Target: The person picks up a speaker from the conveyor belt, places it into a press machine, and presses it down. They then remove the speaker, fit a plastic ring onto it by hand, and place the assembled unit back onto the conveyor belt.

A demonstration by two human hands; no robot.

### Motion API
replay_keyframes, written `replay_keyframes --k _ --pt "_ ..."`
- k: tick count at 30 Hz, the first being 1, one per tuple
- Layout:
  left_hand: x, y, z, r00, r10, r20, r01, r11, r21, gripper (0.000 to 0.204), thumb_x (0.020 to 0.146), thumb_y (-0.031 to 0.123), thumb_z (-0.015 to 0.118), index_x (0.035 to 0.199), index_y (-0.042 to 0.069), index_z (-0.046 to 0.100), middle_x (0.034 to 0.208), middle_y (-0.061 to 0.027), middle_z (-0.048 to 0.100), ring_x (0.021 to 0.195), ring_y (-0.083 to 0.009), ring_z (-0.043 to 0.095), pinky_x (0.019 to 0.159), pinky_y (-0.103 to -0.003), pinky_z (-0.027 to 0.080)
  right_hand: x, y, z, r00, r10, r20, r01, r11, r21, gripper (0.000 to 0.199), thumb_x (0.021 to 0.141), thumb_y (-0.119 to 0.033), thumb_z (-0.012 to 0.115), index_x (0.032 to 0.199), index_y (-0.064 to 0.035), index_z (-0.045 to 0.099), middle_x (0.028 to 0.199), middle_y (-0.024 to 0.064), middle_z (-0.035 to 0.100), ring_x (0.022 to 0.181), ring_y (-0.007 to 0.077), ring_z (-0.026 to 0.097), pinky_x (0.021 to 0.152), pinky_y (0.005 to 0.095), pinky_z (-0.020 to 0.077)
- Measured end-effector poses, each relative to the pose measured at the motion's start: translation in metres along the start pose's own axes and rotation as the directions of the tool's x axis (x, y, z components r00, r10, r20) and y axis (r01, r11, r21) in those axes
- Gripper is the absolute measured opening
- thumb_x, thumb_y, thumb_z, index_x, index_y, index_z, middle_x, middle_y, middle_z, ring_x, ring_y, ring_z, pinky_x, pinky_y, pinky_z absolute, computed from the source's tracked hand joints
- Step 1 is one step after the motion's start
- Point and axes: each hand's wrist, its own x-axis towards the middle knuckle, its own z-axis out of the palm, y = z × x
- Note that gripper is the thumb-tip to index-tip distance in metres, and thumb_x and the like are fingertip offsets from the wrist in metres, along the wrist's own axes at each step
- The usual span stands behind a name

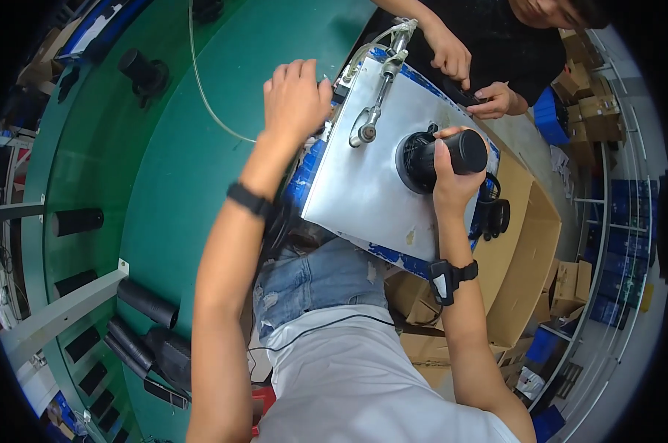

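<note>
My right hand [453, 177] is wrapped round a black cylindrical housing [468, 151] with a wide round base, which rests tilted on a bare metal plate [363, 188]. Beside the plate's left edge is my left hand [295, 100], back up, thumb apart from the fingers. Its thumb lies near a small dark part [340, 94] on the fixture's side; the fingertips' undersides are hidden. A metal clamp-like arm [378, 100] with a round end stands over the plate, between my hands.
A co-worker's hands [489, 100] hold a small black part beyond the plate. On the green bench [194, 199] stand a similar black housing [138, 70] and several black cylinders [148, 301]. A clear hose [208, 111] crosses it. An open cardboard box [522, 251] sits at right.
</note>
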Motion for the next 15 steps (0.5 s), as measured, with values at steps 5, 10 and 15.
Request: replay_keyframes --k 5,10,15 --pt "0.03 -0.014 0.024 0.818 -0.189 0.544 0.132 0.981 0.142 0.046 0.095 0.038 0.041 0.126 0.008 0.057 0.129 -0.0181 0.057 0.122 -0.0346 0.05 0.102 -0.042 0.039 -0.002 0.005 -0.005 1.0 0.001 -0.016 -0.001 1.0 0.018 0.033 0.082 -0.001 0.066 0.11 -0.002 0.049 0.098 0.0094 0.062 0.091 0.0178 0.061 0.09 0.0337 0.0475" --pt "0.042 -0.024 0.013 0.651 -0.152 0.743 0.262 0.964 -0.033 0.056 0.095 0.041 0.039 0.128 -0.002 0.054 0.132 -0.0252 0.052 0.124 -0.0363 0.049 0.106 -0.046 0.036 0.004 0.001 -0.004 0.999 -0.034 -0.014 0.034 0.999 -0.002 0.033 0.082 -0.001 0.066 0.109 -0.0019 0.049 0.098 0.0094 0.062 0.092 0.0179 0.061 0.09 0.0333 0.0475" --pt "-0.001 -0.043 -0.007 0.81 -0.017 0.586 0.196 0.95 -0.243 0.061 0.095 0.045 0.04 0.13 -0.003 0.05 0.134 -0.0263 0.05 0.127 -0.0388 0.046 0.107 -0.044 0.035 0.015 -0.032 -0.009 0.985 0.156 0.077 -0.134 0.962 -0.239 0.025 0.083 -0.001 0.065 0.106 -0.0019 0.057 0.097 0.0083 0.063 0.088 0.017 0.06 0.087 0.0285 0.0468"
